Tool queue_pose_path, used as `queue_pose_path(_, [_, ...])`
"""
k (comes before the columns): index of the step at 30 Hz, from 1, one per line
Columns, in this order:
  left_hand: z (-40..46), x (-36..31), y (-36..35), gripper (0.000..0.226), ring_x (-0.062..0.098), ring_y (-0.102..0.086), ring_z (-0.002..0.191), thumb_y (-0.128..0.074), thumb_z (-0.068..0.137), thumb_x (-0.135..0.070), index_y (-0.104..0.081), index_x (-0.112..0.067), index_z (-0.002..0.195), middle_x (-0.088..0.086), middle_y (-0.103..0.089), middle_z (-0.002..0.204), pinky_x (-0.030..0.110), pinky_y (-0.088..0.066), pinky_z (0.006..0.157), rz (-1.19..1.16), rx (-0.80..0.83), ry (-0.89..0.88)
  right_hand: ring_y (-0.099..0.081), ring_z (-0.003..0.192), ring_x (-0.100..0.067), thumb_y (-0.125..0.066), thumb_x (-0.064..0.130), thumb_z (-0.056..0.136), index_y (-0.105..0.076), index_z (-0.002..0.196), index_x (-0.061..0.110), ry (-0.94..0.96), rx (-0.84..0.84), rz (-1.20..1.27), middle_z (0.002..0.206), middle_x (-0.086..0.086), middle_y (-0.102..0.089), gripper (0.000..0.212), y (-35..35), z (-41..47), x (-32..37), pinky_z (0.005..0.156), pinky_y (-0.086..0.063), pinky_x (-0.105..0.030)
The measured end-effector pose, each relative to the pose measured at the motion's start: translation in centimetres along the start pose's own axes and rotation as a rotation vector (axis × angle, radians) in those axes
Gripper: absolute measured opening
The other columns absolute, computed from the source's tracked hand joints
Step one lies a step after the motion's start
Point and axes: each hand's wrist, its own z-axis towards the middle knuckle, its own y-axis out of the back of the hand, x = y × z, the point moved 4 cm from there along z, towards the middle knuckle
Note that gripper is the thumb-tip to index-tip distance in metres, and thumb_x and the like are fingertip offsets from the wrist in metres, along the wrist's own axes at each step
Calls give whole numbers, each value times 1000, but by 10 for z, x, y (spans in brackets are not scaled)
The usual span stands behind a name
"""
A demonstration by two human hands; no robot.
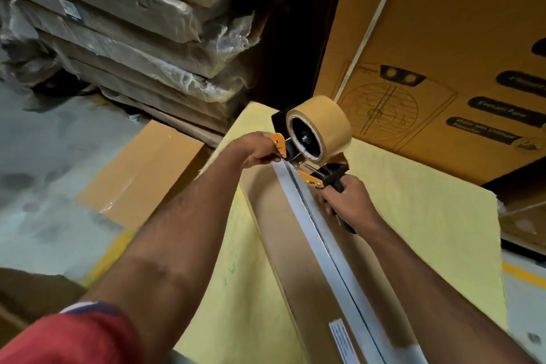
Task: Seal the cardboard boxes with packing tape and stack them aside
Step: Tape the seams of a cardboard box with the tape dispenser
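Here, long brown box (283,230) on yellow sheet (413,201), seam taped; right hand (347,201) gripping dispenser (316,139) handle, left hand (260,149) pinching its front (orange part). Beside: printed carton (443,38), wrapped stack (133,23).

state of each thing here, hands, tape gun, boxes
right hand: grips the tape dispenser by its black handle
left hand: holds the dispenser's front end
tape roll: mounted, fairly full
long box: flaps closed, pale strip along the seam, dispenser at its far end
yellow sheet: spread flat under the box
printed carton: closed, behind
wrapped stack: covered in plastic film
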Motion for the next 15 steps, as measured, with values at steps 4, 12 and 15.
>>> queue_pose_path(4, [48, 10, 5, 29, 12, -54, 63, -48, 91, 5, -63, -11, 72, 8, -61, 71, 21, -42, 60, 161, -22, -92, -49, 46, -16, -67, 20, 88, -55, 71, -5, -65, -38, -27, 60, -22, -59, 32, -20, 29, -27, 49, -37, -27])
queue_pose_path(12, [105, 0, 24, 14, 22, -51, 76, -57, 91, -6, -63, -3, 80, 13, -60, 81, 30, -35, 67, 537, -210, -319, -51, 48, -18, -58, 39, 69, -50, 55, 21, -114, -59, -22, 47, 1, -53, 24, -30, 46, -58, 55, -39, -30])
queue_pose_path(15, [121, -6, 38, 19, 30, -58, 85, -56, 97, -19, -63, -7, 85, 14, -66, 90, 32, -39, 67, 648, -323, -306, -49, 44, -8, -67, 35, 78, -51, 57, 26, -104, -36, -48, 45, 7, -52, 29, -34, 43, -71, 51, -38, -25])
